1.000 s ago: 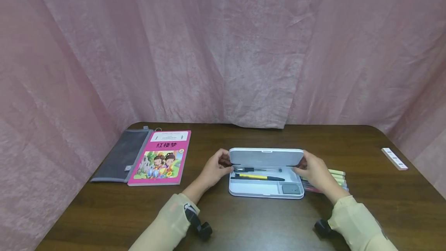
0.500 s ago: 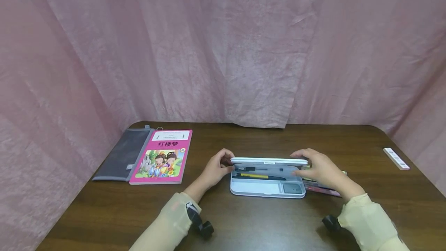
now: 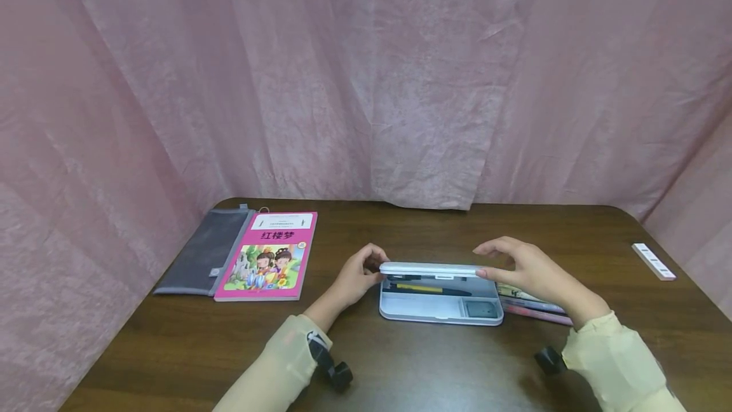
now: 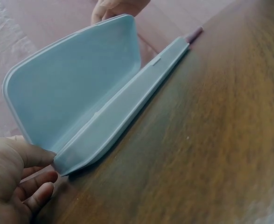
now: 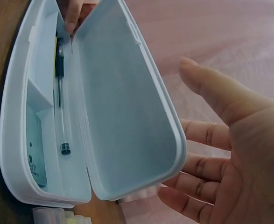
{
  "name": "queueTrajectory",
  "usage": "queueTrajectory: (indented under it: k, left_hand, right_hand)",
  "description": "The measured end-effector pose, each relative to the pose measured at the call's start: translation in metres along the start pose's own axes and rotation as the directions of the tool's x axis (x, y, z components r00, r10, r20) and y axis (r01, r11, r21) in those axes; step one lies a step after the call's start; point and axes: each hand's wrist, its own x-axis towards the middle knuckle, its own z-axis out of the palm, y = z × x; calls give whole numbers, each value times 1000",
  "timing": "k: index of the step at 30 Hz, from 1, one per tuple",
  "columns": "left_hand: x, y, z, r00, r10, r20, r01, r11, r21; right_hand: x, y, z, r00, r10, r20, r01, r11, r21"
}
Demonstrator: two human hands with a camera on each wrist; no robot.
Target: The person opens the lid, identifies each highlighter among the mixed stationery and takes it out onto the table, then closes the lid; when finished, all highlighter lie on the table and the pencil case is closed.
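Pencil case [image 3: 441, 301], white, near the middle of the wooden table [image 3: 400, 361], lid [image 3: 431, 268] half lowered over the tray. Inside: a yellow pen [image 3: 420, 287], a clear pen [image 5: 62, 116] and a small dark block [image 3: 481, 309]. Left hand [image 3: 356, 277] at the left end of the lid, fingers curled, pinching its corner. Right hand [image 3: 523, 269] over the right end, fingers straight and spread, fingertips on the lid's top. Markers [image 3: 534, 309] just right of the case. Pink book [image 3: 265, 255] and grey pouch [image 3: 203, 252] well to the left.

Pale blue-white pencil case [image 3: 440, 310] (yellow pen [image 3: 420, 287] inside), pink book [image 3: 265, 256], dark-brown table [image 3: 400, 367].
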Motion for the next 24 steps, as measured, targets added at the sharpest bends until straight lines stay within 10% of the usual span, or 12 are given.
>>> queueTrajectory:
  k: [24]
  left_hand:
    - [-1,0,0,999,39,7,-39,997,70]
  right_hand:
    - [-1,6,16,1000,11,-2,-10,1000,15]
